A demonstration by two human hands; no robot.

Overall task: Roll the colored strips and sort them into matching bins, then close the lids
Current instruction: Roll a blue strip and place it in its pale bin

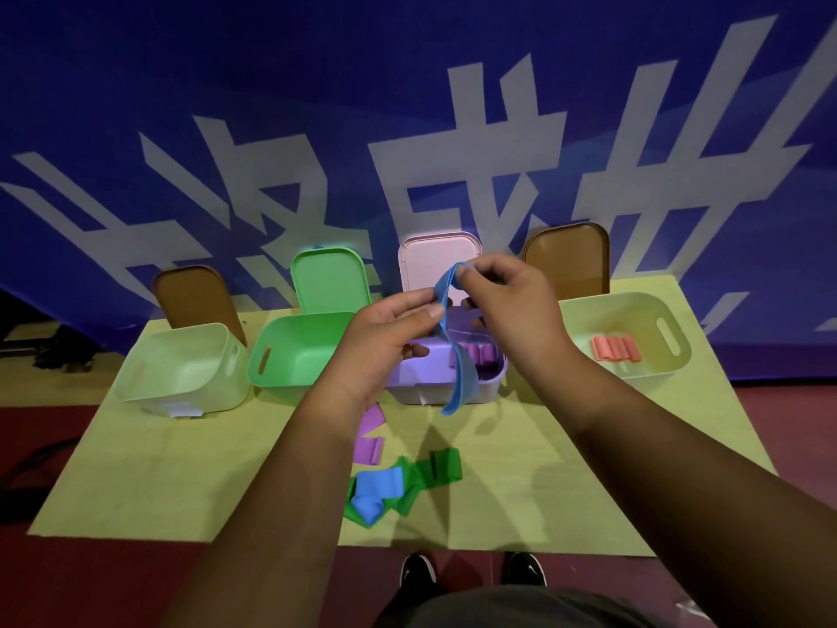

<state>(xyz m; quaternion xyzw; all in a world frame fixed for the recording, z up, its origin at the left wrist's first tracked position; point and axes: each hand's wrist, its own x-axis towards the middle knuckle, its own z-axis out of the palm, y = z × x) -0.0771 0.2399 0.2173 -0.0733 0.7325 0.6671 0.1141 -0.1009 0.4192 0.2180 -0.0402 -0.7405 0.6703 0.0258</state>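
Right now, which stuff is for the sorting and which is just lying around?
For the job: blue strip between left hand and right hand, loose strips, pink rolls, green bin, purple bin, two pale bins.
Just there: banner, shoes.

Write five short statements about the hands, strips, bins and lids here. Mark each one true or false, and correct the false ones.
1. The left hand and right hand both pinch one blue strip. True.
2. Every lid is closed. False: all four stand open, like the green lid.
3. The rightmost bin holds salmon-pink rolls. True.
4. The purple bin is empty. False: purple rolls lie inside it.
5. No strips remain on the yellow mat. False: purple strips, green strips and a second blue strip lie there.
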